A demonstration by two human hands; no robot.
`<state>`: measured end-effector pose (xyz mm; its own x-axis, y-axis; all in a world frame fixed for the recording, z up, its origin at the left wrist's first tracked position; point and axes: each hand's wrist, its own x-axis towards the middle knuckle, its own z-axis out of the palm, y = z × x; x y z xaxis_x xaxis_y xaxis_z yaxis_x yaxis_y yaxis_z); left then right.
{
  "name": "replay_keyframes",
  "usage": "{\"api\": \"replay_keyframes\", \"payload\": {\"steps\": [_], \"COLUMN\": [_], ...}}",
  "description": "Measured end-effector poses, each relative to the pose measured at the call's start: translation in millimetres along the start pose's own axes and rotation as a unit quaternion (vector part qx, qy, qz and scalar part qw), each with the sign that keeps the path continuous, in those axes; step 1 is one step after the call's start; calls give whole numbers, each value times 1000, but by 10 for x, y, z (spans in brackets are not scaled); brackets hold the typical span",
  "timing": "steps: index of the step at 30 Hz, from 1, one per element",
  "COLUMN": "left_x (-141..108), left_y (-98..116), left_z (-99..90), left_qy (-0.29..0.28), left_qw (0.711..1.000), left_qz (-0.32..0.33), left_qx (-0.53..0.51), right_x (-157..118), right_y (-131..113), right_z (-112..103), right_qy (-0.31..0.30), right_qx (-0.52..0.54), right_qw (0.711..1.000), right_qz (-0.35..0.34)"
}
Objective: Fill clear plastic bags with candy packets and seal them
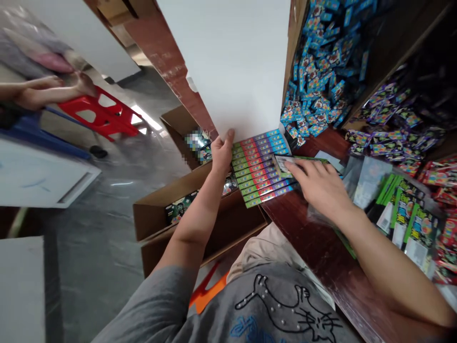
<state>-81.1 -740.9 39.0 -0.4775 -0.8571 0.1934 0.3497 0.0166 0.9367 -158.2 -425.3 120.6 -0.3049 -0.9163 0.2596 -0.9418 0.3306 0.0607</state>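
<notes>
Packets in green, red, purple and blue columns make a tight block (250, 166) in the head view, beside the desk's (303, 233) edge. A white panel (232, 62) rises from the block's far edge, apparently a lid folded up to leave the rows open.

At the block's far left corner, the left hand (222, 151) has its thumb up against the edge, probably to steady it; its fingers are hidden, so whether that grip is clamped I cannot tell. Over the block's right side, the right hand (319, 183) lies palm down, its grip seemingly closed on a green-and-black pack (283, 166) with a barcode, laid partly across the rows.

Left of the block, open cardboard cartons (152, 216) hold dark, green-printed packs (180, 208). Beyond it to the right, loose blue packets (317, 71) fill a cardboard bin, with purple-and-black packets (389, 119) past its divider (403, 59) and red packets (442, 176) farther right. Right of the block, a clear plastic bag (352, 178) lies around more green-and-black packs (403, 212).
</notes>
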Motion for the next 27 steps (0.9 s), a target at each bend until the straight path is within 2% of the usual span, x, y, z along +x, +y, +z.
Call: {"api": "replay_keyframes", "payload": {"steps": [4, 6, 9, 13, 15, 16, 18, 20, 23, 25, 27], "left_x": [-276, -461, -733, -991, -1066, -1093, -1134, -1157, -1150, -1106, -1023], "left_y": [463, 709, 972, 1038, 1008, 994, 979, 978, 939, 843, 675], "left_z": [138, 260, 425, 479, 449, 431, 399, 385, 390, 387, 353], "left_qy": [-43, -65, -103, -128, -121, -115, -104, -103, -109, -102, -75], "left_qw": [999, 998, 995, 990, 991, 992, 993, 992, 989, 990, 991], "left_qz": [22, 14, -6, -37, -34, -30, -26, -29, -25, -29, -57], "left_qx": [-5, -3, -12, -44, -49, -50, -57, -73, -92, -96, -96], "right_x": [-295, -374, -305, -124, -119, -132, -135, -37, 348, 666, 915], "right_y": [-27, -100, -231, -353, -400, -419, -439, -432, -388, -353, -320], "right_z": [-308, -311, -11, 486, 551, 517, 330, 41, -348, -436, -355], "right_qy": [102, 156, 193, 232, 246, 243, 207, 148, 23, -78, -156], "right_qx": [43, 36, 32, 40, 30, 30, 41, 56, 68, 59, 63], "right_qw": [994, 987, 979, 971, 968, 969, 976, 984, 992, 989, 980], "right_qz": [-25, -31, -55, -39, -37, -43, -63, -80, -102, -109, -106]}}
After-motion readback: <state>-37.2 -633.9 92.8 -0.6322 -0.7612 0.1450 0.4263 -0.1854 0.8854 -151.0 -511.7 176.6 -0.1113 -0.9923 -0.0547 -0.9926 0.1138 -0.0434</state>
